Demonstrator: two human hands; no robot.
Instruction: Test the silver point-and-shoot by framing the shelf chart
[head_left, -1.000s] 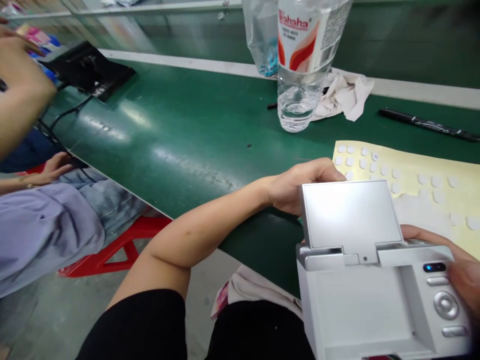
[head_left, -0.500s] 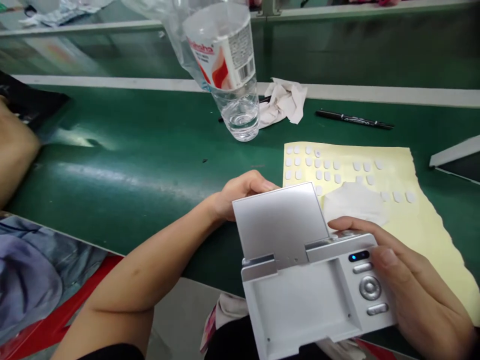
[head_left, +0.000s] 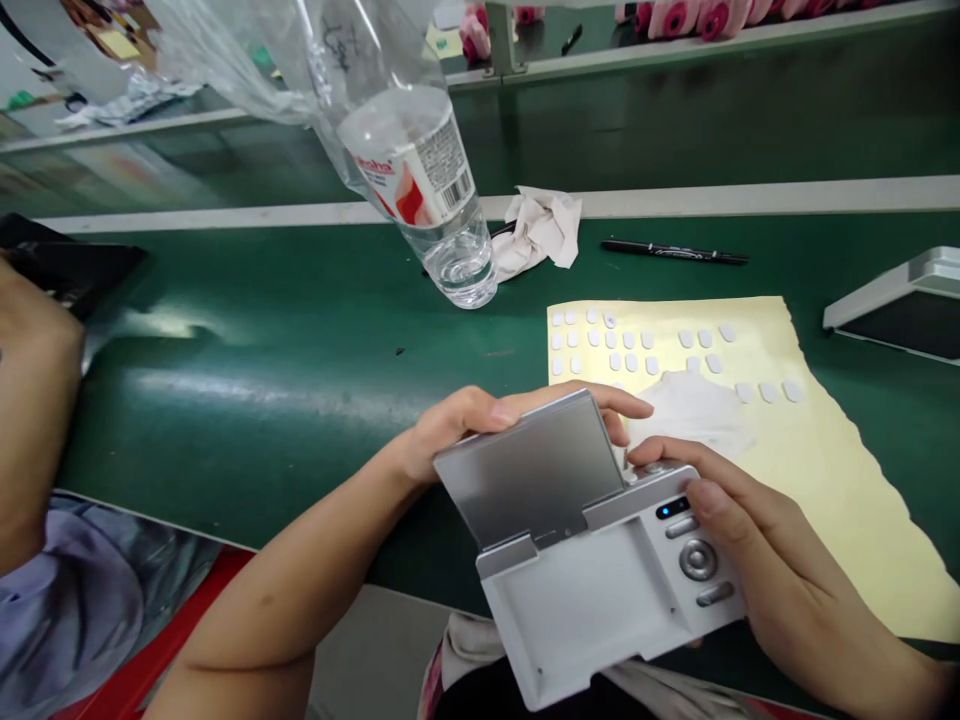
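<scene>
I hold a silver camera body (head_left: pixel 600 590) over the near edge of the green belt (head_left: pixel 285 320). Its flip screen panel (head_left: pixel 532 470) stands raised and tilted. My left hand (head_left: pixel 480 420) reaches behind that panel, fingers curled over its top edge. My right hand (head_left: pixel 757 560) grips the camera's right side, thumb beside the blue light and the round button pad. Behind the camera lies a yellow backing sheet (head_left: pixel 825 450) with several small white pads (head_left: pixel 637 345) and a white scrap (head_left: pixel 694 410).
A clear water bottle (head_left: pixel 435 200) stands mid-belt with a crumpled cloth (head_left: pixel 536 230) and a black marker (head_left: pixel 675 252) beside it. A grey tray (head_left: pixel 900 300) lies at the right edge. Another person's arm (head_left: pixel 34 400) shows at far left near a dark device (head_left: pixel 67 265).
My view has swung right and down. The camera has come nearer the middle, and my left fingers now curl over the top of the raised panel.
</scene>
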